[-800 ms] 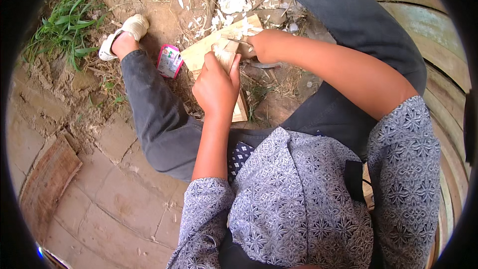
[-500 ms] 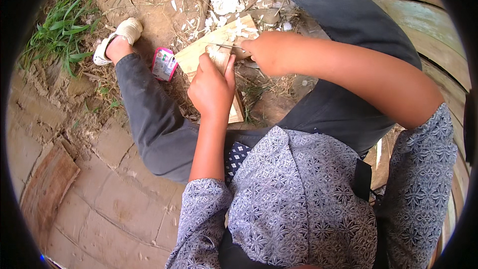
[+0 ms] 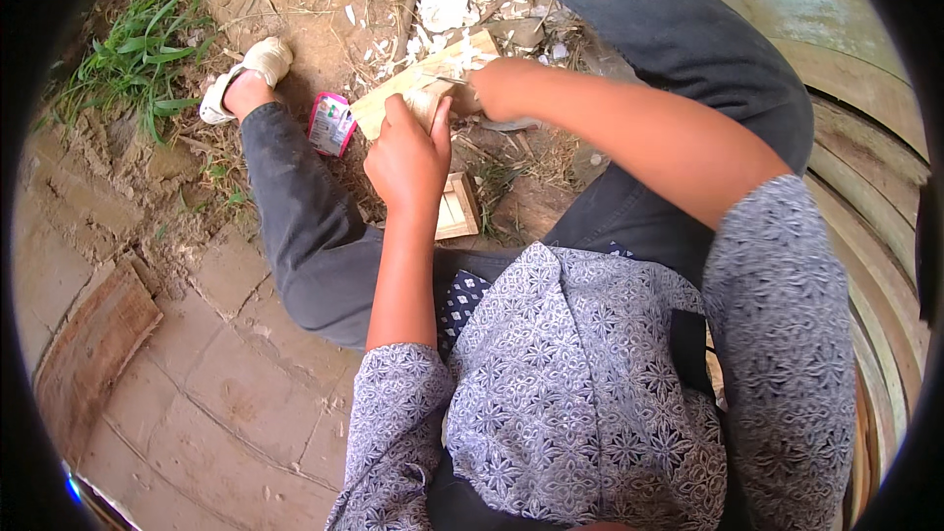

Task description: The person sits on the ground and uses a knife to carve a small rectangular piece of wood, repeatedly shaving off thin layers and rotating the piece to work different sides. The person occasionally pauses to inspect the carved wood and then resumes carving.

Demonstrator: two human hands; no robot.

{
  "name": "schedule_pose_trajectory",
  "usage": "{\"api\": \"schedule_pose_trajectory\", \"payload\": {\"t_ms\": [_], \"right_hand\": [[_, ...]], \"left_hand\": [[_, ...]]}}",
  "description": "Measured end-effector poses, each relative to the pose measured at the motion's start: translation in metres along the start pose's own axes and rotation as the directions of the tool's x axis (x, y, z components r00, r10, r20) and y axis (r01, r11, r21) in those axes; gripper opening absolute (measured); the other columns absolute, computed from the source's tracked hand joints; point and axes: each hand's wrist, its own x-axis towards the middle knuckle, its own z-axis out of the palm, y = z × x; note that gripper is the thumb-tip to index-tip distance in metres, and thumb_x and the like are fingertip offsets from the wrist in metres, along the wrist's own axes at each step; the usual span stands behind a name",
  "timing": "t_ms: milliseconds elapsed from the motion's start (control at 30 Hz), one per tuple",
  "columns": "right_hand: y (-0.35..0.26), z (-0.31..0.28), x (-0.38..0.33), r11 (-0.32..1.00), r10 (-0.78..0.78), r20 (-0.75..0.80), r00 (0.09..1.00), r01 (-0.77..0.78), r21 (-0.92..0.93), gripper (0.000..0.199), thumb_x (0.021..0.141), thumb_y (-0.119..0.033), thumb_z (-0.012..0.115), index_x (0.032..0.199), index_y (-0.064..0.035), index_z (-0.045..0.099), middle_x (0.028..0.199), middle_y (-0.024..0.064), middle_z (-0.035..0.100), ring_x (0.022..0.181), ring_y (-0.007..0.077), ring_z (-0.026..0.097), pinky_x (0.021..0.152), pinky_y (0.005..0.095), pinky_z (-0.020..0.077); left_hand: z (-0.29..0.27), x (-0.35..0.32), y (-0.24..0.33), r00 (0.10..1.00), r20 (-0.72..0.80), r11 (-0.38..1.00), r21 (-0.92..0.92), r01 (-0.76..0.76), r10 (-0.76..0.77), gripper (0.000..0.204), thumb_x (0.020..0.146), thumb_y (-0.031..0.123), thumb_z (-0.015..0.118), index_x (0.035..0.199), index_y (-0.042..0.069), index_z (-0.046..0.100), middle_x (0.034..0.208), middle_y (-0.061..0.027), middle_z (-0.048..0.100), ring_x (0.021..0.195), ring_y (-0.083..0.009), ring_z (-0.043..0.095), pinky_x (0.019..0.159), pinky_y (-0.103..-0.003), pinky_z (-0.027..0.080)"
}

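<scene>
Head view, wood: a pale, rounded bare-wood block [image 3: 424, 104] sits at upper centre, over a flat yellowish wooden board [image 3: 377, 108].
Left hand [image 3: 406, 165]: pinching the block between thumb and fingers, its far end poking past them!
Right hand [image 3: 500, 88]: curled closed behind a thin grey metal blade [image 3: 451, 80], just right of the block; contact, can't tell.
Handling: probably light, stiff, hardly slippery; best gripped at the near end, clear of the edge.

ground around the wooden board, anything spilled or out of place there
Yes: pale shavings lie scattered over the dirt and the wooden board, looking spilled. A pink-edged packet lies on the soil left of the board, perhaps stray litter.
</scene>
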Motion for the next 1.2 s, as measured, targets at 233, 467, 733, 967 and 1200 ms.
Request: {"api": "schedule_pose_trajectory", "payload": {"t_ms": [233, 467, 733, 967, 1200], "right_hand": [[0.006, -0.021, -0.055, 0.986, -0.107, -0.098, 0.989, 0.118, 0.119, 0.038, 0.095, -0.012, 0.053, 0.132, -0.0034, 0.057, 0.104, 0.0267, 0.07, 0.098, 0.0421, 0.068, 0.085, 0.0503, 0.0537], [-0.02, -0.026, -0.049, 0.989, -0.014, -0.037, 0.999, 0.019, 0.146, 0.035, 0.09, -0.006, 0.055, 0.124, -0.0013, 0.059, 0.106, 0.0252, 0.071, 0.1, 0.0415, 0.069, 0.086, 0.0486, 0.0546], [-0.026, -0.001, -0.026, 0.979, 0.039, -0.2, 0.979, 0.003, 0.205, 0.035, 0.092, -0.01, 0.058, 0.125, -0.002, 0.062, 0.108, 0.0237, 0.071, 0.103, 0.0389, 0.07, 0.088, 0.048, 0.0552], [-0.009, -0.003, -0.046, 0.991, 0.067, -0.063, 0.996, -0.059, 0.119, 0.025, 0.089, -0.01, 0.059, 0.106, -0.0017, 0.075, 0.107, 0.02, 0.074, 0.098, 0.0356, 0.073, 0.084, 0.0446, 0.0588], [0.002, -0.018, -0.064, 0.999, -0.023, 0.035, 0.999, 0.022, 0.025, 0.039, 0.09, -0.005, 0.055, 0.128, -0.0031, 0.06, 0.109, 0.0231, 0.071, 0.103, 0.0389, 0.069, 0.086, 0.0476, 0.055]], "left_hand": [[0.002, -0.005, 0.001, 1.0, 0.014, 1.0, 0.013, 0.02, -0.02, 0.053, 0.092, 0.055, 0.067, 0.097, 0.004, 0.051, 0.073, -0.0182, 0.068, 0.06, -0.0388, 0.068, 0.052, -0.046, 0.054], [0.001, -0.007, 0.004, 1.0, 0.013, 1.0, -0.011, 0.006, -0.006, 0.053, 0.092, 0.054, 0.066, 0.098, 0.004, 0.051, 0.073, -0.0188, 0.068, 0.06, -0.0391, 0.068, 0.052, -0.047, 0.054], [-0.003, -0.002, 0.002, 0.998, 0.037, 0.999, -0.017, 0.045, -0.045, 0.055, 0.094, 0.055, 0.064, 0.097, 0.003, 0.051, 0.072, -0.0231, 0.067, 0.065, -0.0434, 0.068, 0.056, -0.051, 0.053], [-0.002, -0.002, 0.003, 0.999, -0.009, 0.999, -0.032, 0.03, -0.03, 0.054, 0.094, 0.054, 0.064, 0.095, 0.002, 0.051, 0.071, -0.0238, 0.067, 0.066, -0.0453, 0.067, 0.059, -0.052, 0.053], [0.001, -0.009, 0.004, 1.0, 0.012, 1.0, 0.014, 0.021, -0.021, 0.053, 0.094, 0.054, 0.065, 0.098, 0.003, 0.051, 0.072, -0.0188, 0.067, 0.059, -0.04, 0.068, 0.051, -0.047, 0.053]]}}
